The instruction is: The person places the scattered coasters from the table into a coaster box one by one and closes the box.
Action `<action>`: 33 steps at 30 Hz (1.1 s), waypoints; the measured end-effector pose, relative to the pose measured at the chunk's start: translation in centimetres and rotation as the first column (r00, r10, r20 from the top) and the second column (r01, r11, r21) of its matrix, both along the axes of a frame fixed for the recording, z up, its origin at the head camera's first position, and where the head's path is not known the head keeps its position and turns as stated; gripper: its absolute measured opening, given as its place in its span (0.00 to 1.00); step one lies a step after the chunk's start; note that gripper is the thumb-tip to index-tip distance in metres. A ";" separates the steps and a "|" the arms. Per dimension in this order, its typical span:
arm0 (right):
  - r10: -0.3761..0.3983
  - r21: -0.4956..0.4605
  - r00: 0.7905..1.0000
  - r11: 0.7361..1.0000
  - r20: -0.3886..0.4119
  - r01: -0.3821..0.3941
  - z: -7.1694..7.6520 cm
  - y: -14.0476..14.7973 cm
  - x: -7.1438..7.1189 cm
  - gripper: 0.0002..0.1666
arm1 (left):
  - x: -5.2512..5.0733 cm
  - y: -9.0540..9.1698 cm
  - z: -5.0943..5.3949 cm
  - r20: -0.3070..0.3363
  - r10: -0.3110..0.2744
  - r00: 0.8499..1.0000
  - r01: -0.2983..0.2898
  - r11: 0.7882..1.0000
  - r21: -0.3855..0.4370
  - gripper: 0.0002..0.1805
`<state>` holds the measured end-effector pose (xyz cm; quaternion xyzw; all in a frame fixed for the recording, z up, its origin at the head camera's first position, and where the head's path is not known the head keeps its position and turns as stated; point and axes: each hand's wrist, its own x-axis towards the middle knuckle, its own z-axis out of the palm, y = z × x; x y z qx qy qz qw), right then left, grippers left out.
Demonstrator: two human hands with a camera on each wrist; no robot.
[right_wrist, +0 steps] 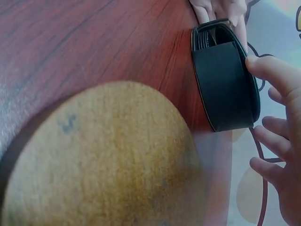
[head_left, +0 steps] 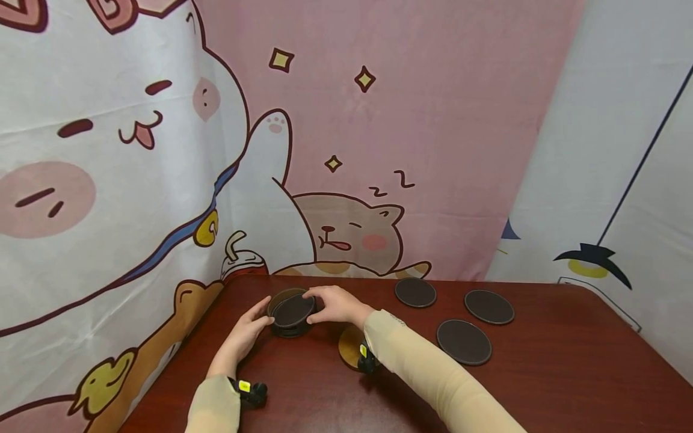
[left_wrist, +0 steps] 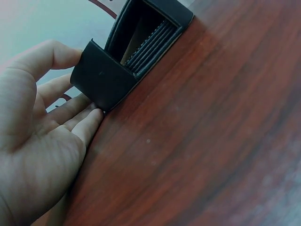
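Note:
A round black coaster holder (left_wrist: pixel 101 75) with an open slot in its wall stands toward the back left of the table. Several stacked coasters (left_wrist: pixel 155 44) show through the slot. My left hand (head_left: pixel 245 332) grips the holder's left wall, thumb at the rim and fingers low on the outside. On top, a black coaster (head_left: pixel 294 311) lies tilted in the holder's mouth. My right hand (head_left: pixel 340 305) holds that coaster's right edge between thumb and index finger, its other fingers apart from the holder wall. The coaster's underside is mostly hidden.
A cork-coloured disc (right_wrist: pixel 108 155) lies on the table below my right wrist. Farther right are three black coasters: one at the back (head_left: pixel 415 292), one far right (head_left: pixel 489 307) and one nearer (head_left: pixel 464 342). A printed cloth (head_left: pixel 433 120) hangs behind the table (head_left: pixel 568 373).

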<state>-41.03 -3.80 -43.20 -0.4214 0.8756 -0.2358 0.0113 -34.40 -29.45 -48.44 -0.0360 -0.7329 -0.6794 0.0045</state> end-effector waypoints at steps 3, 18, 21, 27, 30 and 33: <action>0.003 -0.004 1.000 1.000 -0.004 -0.003 -0.1 -0.1 0.0 0.34 | 0.0 0.0 0.0 0.004 0.004 1.000 -0.004 1.000 -0.009 0.38; -0.050 0.018 0.997 0.999 -0.055 0.051 -1.0 -0.2 -0.2 0.25 | 0.0 0.0 0.1 0.013 0.014 1.000 -0.014 1.000 -0.013 0.38; -0.078 0.038 0.995 0.996 -0.063 0.080 -1.1 -0.5 -0.1 0.25 | 0.0 0.0 0.0 0.019 0.014 1.000 -0.014 1.000 -0.022 0.38; -0.120 0.043 0.990 0.991 -0.076 0.124 -1.4 -1.2 -0.2 0.24 | 0.0 -0.1 0.0 0.020 0.018 1.000 -0.017 0.999 -0.034 0.37; -0.119 0.035 0.990 0.992 -0.078 0.122 -1.5 -1.0 -0.2 0.24 | 0.0 -0.1 0.0 0.020 0.015 1.000 -0.014 0.999 -0.032 0.37; -0.101 0.026 0.992 0.994 -0.079 0.103 -1.5 -0.5 -0.3 0.24 | 0.0 -0.1 0.0 0.021 0.011 1.000 -0.010 0.999 -0.031 0.38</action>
